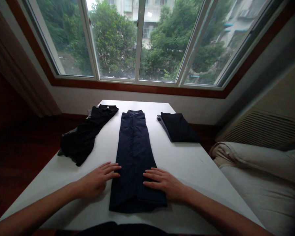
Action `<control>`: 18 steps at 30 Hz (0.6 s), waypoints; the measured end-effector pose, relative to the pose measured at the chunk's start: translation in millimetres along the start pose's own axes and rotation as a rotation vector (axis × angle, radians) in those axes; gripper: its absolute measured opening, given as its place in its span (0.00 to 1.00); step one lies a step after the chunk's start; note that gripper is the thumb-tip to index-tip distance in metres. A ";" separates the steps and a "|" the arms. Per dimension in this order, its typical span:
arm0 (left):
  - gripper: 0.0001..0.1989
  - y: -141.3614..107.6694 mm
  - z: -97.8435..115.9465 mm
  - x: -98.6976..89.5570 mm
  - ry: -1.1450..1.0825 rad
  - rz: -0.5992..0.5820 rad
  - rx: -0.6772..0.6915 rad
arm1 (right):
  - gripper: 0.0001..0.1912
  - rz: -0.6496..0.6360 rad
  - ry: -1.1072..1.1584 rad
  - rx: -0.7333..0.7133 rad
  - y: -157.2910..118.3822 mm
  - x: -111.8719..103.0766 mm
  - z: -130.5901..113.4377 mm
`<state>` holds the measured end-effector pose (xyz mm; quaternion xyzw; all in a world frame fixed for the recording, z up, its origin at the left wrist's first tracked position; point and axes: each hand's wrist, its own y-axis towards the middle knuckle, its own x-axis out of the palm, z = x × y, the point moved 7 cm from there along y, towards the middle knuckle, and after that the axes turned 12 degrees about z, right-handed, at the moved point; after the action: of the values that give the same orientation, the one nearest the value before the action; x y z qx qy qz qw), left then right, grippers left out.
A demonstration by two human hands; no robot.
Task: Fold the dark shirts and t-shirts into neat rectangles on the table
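Note:
A dark navy shirt (133, 144) lies flat in the middle of the white table (186, 173). Its sides are folded in to a long strip, with the collar at the far end and the hem towards me. My left hand (94, 181) is at the strip's left edge, fingers stretched and their tips at the cloth. On the right edge rests my right hand (165, 183), its fingers extended over the fabric. Neither hand grips the shirt.
Rumpled black clothing (88, 134) lies on the table's left side, partly over its edge. Folded dark garments (180, 127) are stacked at the right. A beige sofa (263, 180) stands beside the table on the right, and a wide window (137, 42) is behind it.

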<state>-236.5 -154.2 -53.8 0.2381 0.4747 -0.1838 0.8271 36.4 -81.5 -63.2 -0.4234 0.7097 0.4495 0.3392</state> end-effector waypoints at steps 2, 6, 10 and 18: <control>0.42 -3.8 -1.6 3.1 0.003 -0.029 -0.005 | 0.27 0.018 0.076 0.035 2.0 -1.2 1.2; 0.40 3.1 11.7 21.1 -0.024 -0.034 0.031 | 0.26 0.075 0.269 0.137 7.6 -4.6 8.5; 0.39 15.9 14.2 38.1 0.008 0.046 0.062 | 0.19 0.157 0.418 0.267 11.1 -11.5 13.6; 0.24 21.0 16.5 33.3 -0.104 0.140 0.018 | 0.24 0.143 0.421 0.276 6.4 -13.5 7.6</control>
<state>-197.9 -148.9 -71.1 0.2682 0.4119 -0.1420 0.8592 36.9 -68.9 -52.1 -0.4060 0.8474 0.2732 0.2060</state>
